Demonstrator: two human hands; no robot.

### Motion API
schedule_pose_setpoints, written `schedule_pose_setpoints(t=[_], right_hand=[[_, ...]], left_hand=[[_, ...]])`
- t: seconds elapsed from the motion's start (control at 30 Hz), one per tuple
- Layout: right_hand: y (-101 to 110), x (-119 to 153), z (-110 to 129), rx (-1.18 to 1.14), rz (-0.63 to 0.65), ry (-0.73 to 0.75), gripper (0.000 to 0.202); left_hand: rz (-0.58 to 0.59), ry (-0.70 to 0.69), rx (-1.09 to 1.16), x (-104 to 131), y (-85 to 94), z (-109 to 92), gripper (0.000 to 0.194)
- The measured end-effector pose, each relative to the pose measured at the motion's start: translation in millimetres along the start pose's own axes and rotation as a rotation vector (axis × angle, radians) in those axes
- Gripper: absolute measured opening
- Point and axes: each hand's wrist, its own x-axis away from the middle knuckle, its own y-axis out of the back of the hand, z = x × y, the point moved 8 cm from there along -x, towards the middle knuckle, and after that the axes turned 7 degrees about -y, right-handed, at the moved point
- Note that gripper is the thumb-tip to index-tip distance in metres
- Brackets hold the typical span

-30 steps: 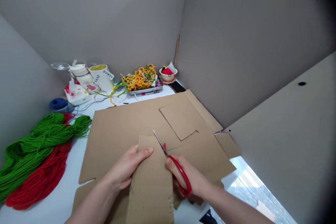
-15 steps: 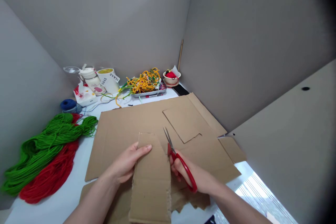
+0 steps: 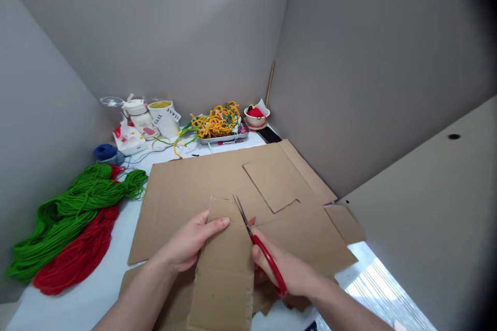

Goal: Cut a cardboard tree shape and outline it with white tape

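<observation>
My left hand [image 3: 194, 240] grips the left edge of a long cardboard strip [image 3: 223, 274], thumb on its face and fingers behind. The strip is tilted up toward me, with rough, torn-looking side edges. Around the red handles of a pair of scissors [image 3: 269, 264] my right hand [image 3: 281, 266] is closed. The scissor blades lie along the strip's upper right edge, pointing away from me and nearly together; whether they are biting into the card I cannot tell. Beneath both hands a large cardboard sheet [image 3: 186, 181] is spread on the white table.
On the large sheet rests a smaller cut cardboard piece [image 3: 272, 186]. Green yarn [image 3: 77, 201] and red yarn [image 3: 81, 253] lie at left. A tray [image 3: 223, 138] of orange yarn, a bowl [image 3: 257, 120], a mug [image 3: 163, 121] and a lidded bottle [image 3: 143, 120] stand at the back.
The scissors have moved left onto the strip's upper right edge, and their blades have come closer together. My left hand keeps its hold on the strip.
</observation>
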Motion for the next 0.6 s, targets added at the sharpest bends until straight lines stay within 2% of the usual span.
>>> schedule_pose_setpoints(t=[0.13,0.33,0.6], right_hand=[[-2.5,1.4,1.2,0.0,0.013,-0.004,0.058],[-6.6,3.6,-7.7,0.033,0.034,-0.112,0.065],[-10.5,4.1,-13.6,0.039,0.057,-0.197,0.063]], left_hand=[[-0.028,0.006,-0.021,0.2,1.4,2.2,0.042],[-0.054,0.01,-0.032,1.3,0.8,2.2,0.04],[-0.089,0.02,-0.034,2.3,0.6,3.7,0.04]])
